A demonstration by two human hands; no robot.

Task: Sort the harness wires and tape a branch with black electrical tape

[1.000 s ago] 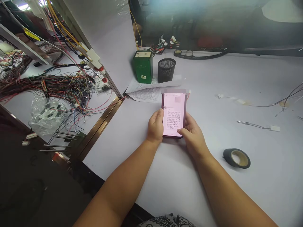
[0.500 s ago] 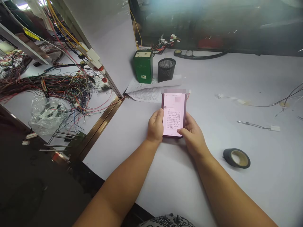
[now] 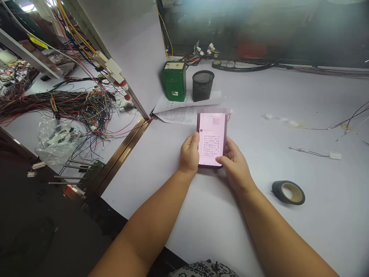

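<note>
A smartphone [image 3: 211, 138] in a dark case is held upright over the white table, its lit pinkish screen full of text. My left hand [image 3: 189, 153] grips its left edge, thumb along the side and the other fingers hidden behind. On the opposite side my right hand [image 3: 235, 163] is closed round the lower right edge, with the thumb tip on the bottom of the screen. Printed paper sheets [image 3: 178, 114] lie just beyond the phone. To the right of my right forearm rests a roll of black tape [image 3: 278, 190].
A green box [image 3: 175, 82] and a black mesh cup [image 3: 203, 86] stand at the back. Wires with a white connector [image 3: 334, 156] lie at right. Past the metal-edged partition [image 3: 121, 148] on the left are a wire bundle [image 3: 57, 102] and a plastic bag [image 3: 52, 142].
Both hands and the phone stay practically in place. The camera view has shifted very slightly; nothing was taken hold of or let go.
</note>
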